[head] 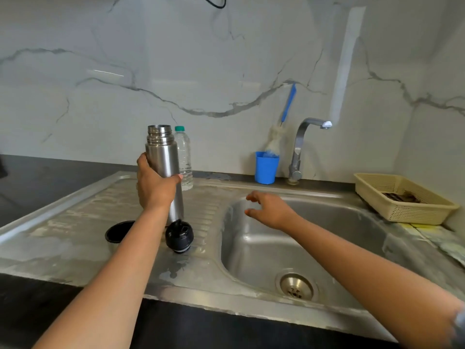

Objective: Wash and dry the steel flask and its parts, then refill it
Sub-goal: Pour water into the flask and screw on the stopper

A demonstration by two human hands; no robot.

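1. White marble-veined wall tiles [226, 59] backed a dark countertop [37, 182], into which a stainless steel sink unit with a ribbed drainboard [83, 217] was set.
2. On the drainboard's left part stood a small steel cup with a black lining [118, 231], mouth up, partly hidden by the left forearm.
3. The left hand [154, 187] gripped the tall brushed-steel flask [163, 157] round its middle, fingers and thumb curled about the body. The flask stood nearly upright over the drainboard with its threaded mouth uncovered; whether its base touched the metal could not be told.
4. A round black stopper lid [179, 236] lay on the drainboard just in front of the flask's foot.
5. Just behind the flask stood a clear plastic water bottle with a green cap [185, 162].
6. The right hand [269, 210] hovered over the basin [339, 248], fingers loosely spread, holding nothing.
7. A blue plastic cup [266, 167] held a blue-handled bottle brush [288, 104], beside a chrome tap [302, 144].
8. A cream plastic mesh basket [402, 210] sat at far right.
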